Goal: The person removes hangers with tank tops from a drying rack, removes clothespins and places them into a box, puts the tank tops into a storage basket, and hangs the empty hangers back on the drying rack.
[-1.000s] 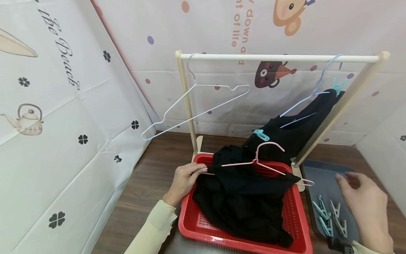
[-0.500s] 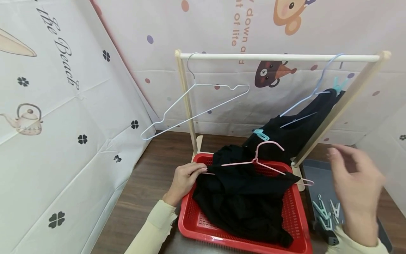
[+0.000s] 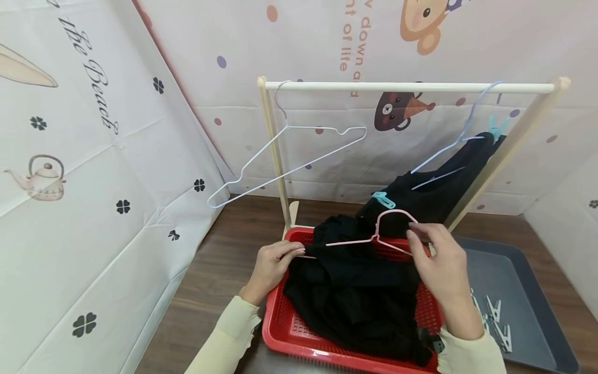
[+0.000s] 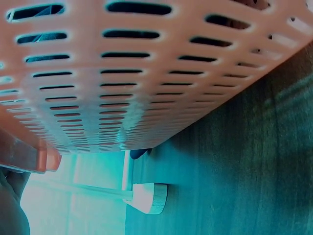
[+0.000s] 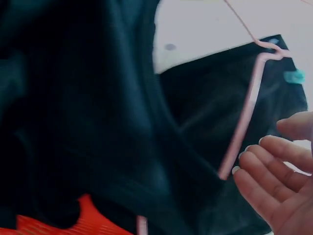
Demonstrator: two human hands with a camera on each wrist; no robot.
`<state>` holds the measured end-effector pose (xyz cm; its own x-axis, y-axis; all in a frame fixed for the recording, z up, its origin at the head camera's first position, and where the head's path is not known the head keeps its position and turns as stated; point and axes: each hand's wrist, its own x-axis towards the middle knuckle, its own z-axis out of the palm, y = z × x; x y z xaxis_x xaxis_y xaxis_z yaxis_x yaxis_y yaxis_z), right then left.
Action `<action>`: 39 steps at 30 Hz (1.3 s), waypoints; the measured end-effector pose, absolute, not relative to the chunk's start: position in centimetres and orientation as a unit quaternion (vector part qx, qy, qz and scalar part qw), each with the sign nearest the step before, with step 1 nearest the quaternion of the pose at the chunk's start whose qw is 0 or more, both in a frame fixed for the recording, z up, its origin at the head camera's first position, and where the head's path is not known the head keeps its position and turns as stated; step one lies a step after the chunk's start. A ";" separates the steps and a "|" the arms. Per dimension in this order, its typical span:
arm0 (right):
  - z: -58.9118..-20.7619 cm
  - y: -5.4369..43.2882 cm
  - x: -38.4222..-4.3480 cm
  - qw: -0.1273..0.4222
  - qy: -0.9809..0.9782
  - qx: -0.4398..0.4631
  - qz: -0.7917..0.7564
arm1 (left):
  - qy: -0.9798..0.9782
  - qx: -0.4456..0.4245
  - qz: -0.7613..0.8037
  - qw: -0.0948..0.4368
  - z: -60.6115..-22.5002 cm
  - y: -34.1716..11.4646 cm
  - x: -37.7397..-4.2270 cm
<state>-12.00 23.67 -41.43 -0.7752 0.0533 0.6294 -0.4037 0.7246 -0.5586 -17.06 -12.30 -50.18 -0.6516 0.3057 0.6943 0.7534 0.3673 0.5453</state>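
Observation:
In the head view a pink hanger [image 3: 348, 242] lies threaded through a black garment [image 3: 355, 296] that is bunched in the red basket [image 3: 322, 354]. My left hand [image 3: 273, 267] pinches the garment and hanger near the left shoulder end, over the basket's rim. My right hand [image 3: 441, 262] hovers by the hanger's right side, thumb and fingertips close to the tip of its hook. The right wrist view shows that hand [image 5: 279, 176] with fingers loosely bent and nothing in them, beside a pink hanger arm [image 5: 239, 127]. In the left wrist view the basket wall [image 4: 122, 93] fills most of the frame.
A rack with a white bar [image 3: 397, 87] stands behind the basket. It carries a bare white hanger [image 3: 289, 174] and a blue hanger [image 3: 469, 122] with another black garment [image 3: 434, 192], fixed by turquoise clips [image 3: 384, 199]. A grey tray [image 3: 537, 291] at right holds several clothespins [image 3: 502, 332].
My right hand has moved left from above the tray to the pink hanger's hook, uncovering more of the tray. My left hand keeps its pinch in the same place.

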 end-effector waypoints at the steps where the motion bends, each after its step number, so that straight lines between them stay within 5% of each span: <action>1: -41.8 23.6 -12.1 0.316 -0.873 0.110 0.356 | -0.789 -0.335 -0.451 0.247 -50.2 -12.3 -17.0; 11: -43.9 22.4 -12.6 0.249 -0.890 0.190 0.331 | -0.780 -0.337 -0.464 0.250 -50.2 -12.2 -17.1; 18: -44.5 21.8 -12.8 0.263 -0.880 0.223 0.328 | -0.790 -0.329 -0.459 0.238 -50.0 -12.2 -17.0; 28: -44.4 21.3 -12.6 0.314 -0.840 0.221 0.383 | -0.810 -0.306 -0.484 0.124 -48.2 -12.7 -16.5; 39: -44.4 21.3 -12.4 0.308 -0.817 0.248 0.420 | -0.777 -0.390 -0.456 0.191 -47.3 -11.8 -16.5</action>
<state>-12.37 21.30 -44.39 -0.6870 -0.1466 0.7117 -0.6645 0.5232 -0.5336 -16.47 -11.79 -47.29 -0.6224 0.4325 0.6523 0.7804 0.2789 0.5596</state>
